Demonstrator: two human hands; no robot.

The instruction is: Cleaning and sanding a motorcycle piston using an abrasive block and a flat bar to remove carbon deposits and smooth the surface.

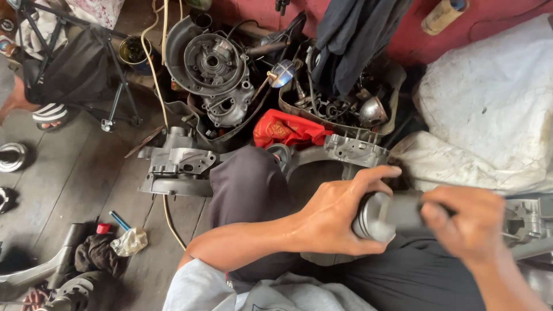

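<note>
My left hand [337, 210] wraps around the ringed end of a grey metal cylinder, a piston-like part [383, 214], held above my lap. At the cylinder's other end my right hand [469, 224] grips it too, slightly blurred. Both hands hover over my dark trousers [415, 276], with my raised knee [247, 178] to the left. Just beyond my hands lies a grey engine casing half [354, 150].
Engine casings [175, 164] and a round engine cover [213, 63] lie on the wooden floor ahead. A tray of small parts [340, 109], a red rag [288, 129], a white sack [489, 103], a folding stool [75, 69] and another person's sandalled foot [49, 115] surround me.
</note>
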